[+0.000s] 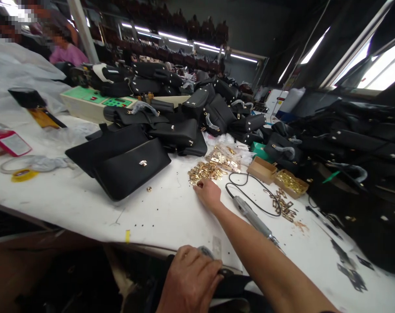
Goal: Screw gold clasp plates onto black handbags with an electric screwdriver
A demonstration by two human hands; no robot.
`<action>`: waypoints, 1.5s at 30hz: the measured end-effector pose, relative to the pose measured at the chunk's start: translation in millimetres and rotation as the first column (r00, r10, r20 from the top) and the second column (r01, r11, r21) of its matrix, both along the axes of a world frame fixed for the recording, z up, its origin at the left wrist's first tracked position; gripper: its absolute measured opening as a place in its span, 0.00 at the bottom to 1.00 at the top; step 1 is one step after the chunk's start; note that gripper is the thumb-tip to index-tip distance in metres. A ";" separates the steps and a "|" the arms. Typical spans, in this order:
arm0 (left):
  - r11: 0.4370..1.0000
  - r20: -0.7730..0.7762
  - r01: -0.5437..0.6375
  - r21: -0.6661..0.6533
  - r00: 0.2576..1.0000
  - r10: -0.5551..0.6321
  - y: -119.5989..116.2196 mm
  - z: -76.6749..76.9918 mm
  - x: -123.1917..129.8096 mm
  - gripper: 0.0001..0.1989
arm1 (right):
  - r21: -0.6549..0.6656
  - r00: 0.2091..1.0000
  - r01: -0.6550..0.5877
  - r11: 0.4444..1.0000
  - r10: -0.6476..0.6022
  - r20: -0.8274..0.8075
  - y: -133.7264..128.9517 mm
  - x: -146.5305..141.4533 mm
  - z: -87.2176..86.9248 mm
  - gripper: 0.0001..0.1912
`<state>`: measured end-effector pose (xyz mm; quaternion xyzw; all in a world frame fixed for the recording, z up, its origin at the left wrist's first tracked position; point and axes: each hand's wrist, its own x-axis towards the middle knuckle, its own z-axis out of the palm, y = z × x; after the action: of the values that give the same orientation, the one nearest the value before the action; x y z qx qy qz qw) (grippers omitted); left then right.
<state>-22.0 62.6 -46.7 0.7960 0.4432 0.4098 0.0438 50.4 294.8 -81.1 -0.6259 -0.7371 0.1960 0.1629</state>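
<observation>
Where the right hand (209, 194) reaches in over the white tabletop (171, 213), its fingertips come down at the near edge of a heap of small gold-coloured metal pieces (205, 171). The heap lies just beyond the fingers, spreading away from the person and to both sides, broader from left to right than it is deep; single pieces within it point every which way. Thumb and forefinger are bent and nearly together — whether a piece is caught between them, I cannot tell. The left hand (191, 280) is well apart from the heap, low at the table's near edge, its fingers curled over something mostly hidden beneath; what it grips, if anything, is unclear. Left of the heap lies a black bag (132, 171), its long axis slanting up to the right, with one loose gold-coloured fitting (148, 189) near it — nearer the right hand than the left.
</observation>
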 end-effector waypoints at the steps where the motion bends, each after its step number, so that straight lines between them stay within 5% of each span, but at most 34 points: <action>1: 1.000 0.009 0.010 -0.004 1.000 -0.010 0.9 0.4 -1.3 0.10 | -0.002 1.000 0.020 1.000 -0.020 -0.004 0.1 -0.8 -2.1 0.10; 6: 0.999 0.047 0.027 -0.042 0.999 -0.025 0.6 2.0 -5.6 0.09 | 0.018 0.994 0.039 0.999 -0.037 -0.100 -2.9 0.1 -7.4 0.07; 13: 0.999 0.068 0.025 -0.049 0.997 -0.021 -10.9 10.7 -13.6 0.11 | 0.260 0.884 -0.144 0.955 0.243 -0.400 -36.8 36.2 -7.0 0.04; 17: 0.997 0.046 -0.066 -0.048 0.997 0.068 -19.4 18.2 -11.3 0.13 | 0.449 0.772 -0.184 0.874 0.411 -0.484 -71.9 64.3 11.9 0.05; 21: 0.997 0.026 -0.074 -0.017 0.997 0.074 -28.1 22.8 -5.8 0.15 | 0.538 0.774 -0.192 0.821 0.463 -0.432 -103.5 87.7 35.6 0.06; 27: 1.000 -0.064 -0.017 0.003 0.998 0.017 -43.3 28.1 -0.9 0.13 | 0.753 0.751 -0.227 0.618 0.603 -0.268 -140.7 122.7 69.2 0.04; 34: 0.963 0.091 -0.038 -0.267 0.994 0.065 -58.3 54.4 4.9 0.09 | 0.804 0.764 -0.208 0.558 0.606 -0.223 -179.6 160.5 101.0 0.07; 37: 0.863 0.176 0.031 -0.504 0.982 0.067 -59.6 75.5 11.8 0.13 | 0.797 0.747 -0.209 0.566 0.618 -0.243 -190.7 171.8 112.3 0.08; 41: 0.629 0.298 0.238 -0.740 0.955 -0.012 -51.4 89.1 28.6 0.18 | 0.756 0.718 -0.191 0.626 0.614 -0.328 -201.2 183.0 123.6 0.07; 43: 0.631 0.295 0.237 -0.739 0.956 -0.014 -45.9 83.1 38.4 0.19 | 0.752 0.726 -0.175 0.636 0.599 -0.338 -205.0 188.1 124.4 0.08; 45: 0.720 0.245 0.164 -0.675 0.969 0.008 -42.1 71.4 47.0 0.17 | 0.737 0.740 -0.160 0.656 0.574 -0.350 -207.3 192.8 121.9 0.08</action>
<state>25.0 20.6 24.8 0.6873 0.5213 0.3027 0.4053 243.3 87.5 40.8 -0.2679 -0.7912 0.1233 0.5357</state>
